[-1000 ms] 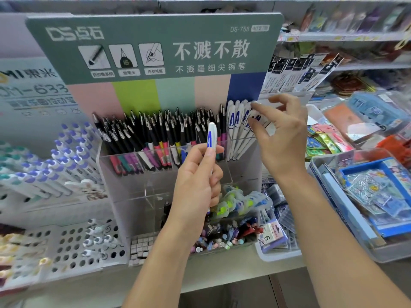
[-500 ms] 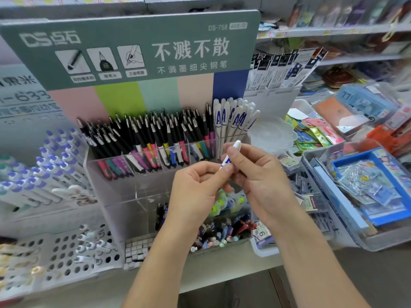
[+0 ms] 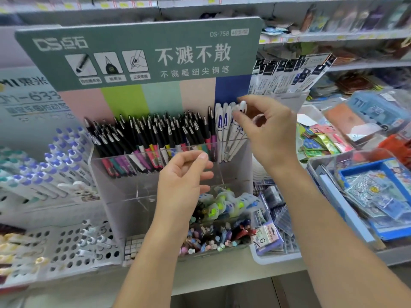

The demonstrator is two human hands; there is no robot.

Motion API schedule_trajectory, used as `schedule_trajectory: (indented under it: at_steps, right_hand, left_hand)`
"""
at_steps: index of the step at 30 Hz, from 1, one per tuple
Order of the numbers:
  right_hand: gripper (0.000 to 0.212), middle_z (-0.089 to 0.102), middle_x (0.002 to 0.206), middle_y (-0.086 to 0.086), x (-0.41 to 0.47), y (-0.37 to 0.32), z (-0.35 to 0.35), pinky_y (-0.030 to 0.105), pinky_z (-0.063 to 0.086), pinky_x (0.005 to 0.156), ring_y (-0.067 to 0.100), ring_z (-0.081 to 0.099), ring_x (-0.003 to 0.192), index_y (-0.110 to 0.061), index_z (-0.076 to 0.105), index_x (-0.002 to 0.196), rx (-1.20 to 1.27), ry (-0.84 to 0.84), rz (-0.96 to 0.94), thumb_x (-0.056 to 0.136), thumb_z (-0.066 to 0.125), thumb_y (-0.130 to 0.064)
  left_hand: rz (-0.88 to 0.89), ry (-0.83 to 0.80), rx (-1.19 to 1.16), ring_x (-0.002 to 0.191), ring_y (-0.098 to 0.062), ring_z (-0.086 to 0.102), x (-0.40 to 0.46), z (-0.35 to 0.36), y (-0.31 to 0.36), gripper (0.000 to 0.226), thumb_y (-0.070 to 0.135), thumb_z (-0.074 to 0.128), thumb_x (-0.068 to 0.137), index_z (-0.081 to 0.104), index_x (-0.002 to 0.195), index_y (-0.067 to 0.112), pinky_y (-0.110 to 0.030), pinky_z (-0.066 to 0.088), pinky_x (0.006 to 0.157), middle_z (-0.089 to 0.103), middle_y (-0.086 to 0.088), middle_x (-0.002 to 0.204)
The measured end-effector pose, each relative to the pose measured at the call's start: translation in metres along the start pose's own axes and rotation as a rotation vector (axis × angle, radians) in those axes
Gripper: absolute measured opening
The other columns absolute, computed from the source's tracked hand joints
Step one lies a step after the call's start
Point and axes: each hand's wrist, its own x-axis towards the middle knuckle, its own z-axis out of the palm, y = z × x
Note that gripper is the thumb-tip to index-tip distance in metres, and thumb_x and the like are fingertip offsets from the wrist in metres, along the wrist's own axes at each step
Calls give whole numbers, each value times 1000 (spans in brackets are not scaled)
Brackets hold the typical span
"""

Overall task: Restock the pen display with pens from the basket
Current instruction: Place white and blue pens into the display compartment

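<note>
The clear acrylic pen display [image 3: 155,190] stands under a green header card [image 3: 138,52]. Its upper tier holds a dense row of black pens [image 3: 155,136], with several white pens marked in blue [image 3: 222,127] at the right end. My right hand [image 3: 269,136] pinches the top of a white pen [image 3: 242,106] between thumb and forefinger, the pen standing among those white pens. In front of the display's clear wall, lower down, my left hand [image 3: 184,183] hovers with loosely curled fingers and holds nothing.
Blue-capped white markers [image 3: 57,165] lean in a rack at the left. A perforated white holder [image 3: 73,247] sits below them. Loose small pens and erasers [image 3: 213,238] fill the display's bottom tier. Clear bins of packaged stationery [image 3: 367,192] crowd the right.
The white pen passed from my left hand to my right hand, which lifted it up to the white pens at the display's right end. My left hand let go and stays low.
</note>
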Motion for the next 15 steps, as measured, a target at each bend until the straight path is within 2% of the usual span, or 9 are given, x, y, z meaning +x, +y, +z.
schedule_trajectory:
  at_steps: [2,5,7,9,12,15]
  right_hand:
    - [27,66,97,-8,-7,9,11,21,45,79,14,56,90,-18,76,112,-116,0,-85,85,78,-16]
    - [28,60,120,6,-17,20,23,24,41,95,26,52,113,-19,78,112,-150,59,-110,84,79,-13]
    - [43,51,137,9,-24,21,31,31,41,109,26,47,128,-17,69,128,-68,32,-35,87,77,-11]
    - [53,40,152,9,-29,19,35,29,33,118,22,38,142,-14,53,145,7,-42,16,94,70,-15]
    - [60,22,166,5,-35,16,36,24,23,122,17,21,153,-10,36,155,-5,-155,-36,102,58,-23]
    - [63,17,168,7,-35,17,33,29,20,124,21,14,156,-11,32,157,-51,-208,-100,101,58,-22]
  left_hand:
    - [3,14,2,82,-9,72,-3,0,1,11,29,62,97,70,102,23,-21,55,63,77,7,87]
    - [10,56,-3,80,-9,72,-6,-3,4,10,29,63,97,70,100,23,-20,54,62,76,5,86]
    - [4,80,-7,79,-10,72,-8,-4,5,10,31,63,96,70,99,23,-21,54,62,76,5,85]
    - [-24,82,-16,78,-11,72,-10,-4,5,12,32,63,97,70,100,23,-22,53,62,75,4,85]
    - [-54,76,-13,74,-10,72,-12,-2,1,12,31,63,97,70,101,22,-20,53,60,75,4,85]
    - [-72,49,2,73,-10,71,-13,5,-5,11,30,63,97,70,100,22,-20,53,59,75,4,83]
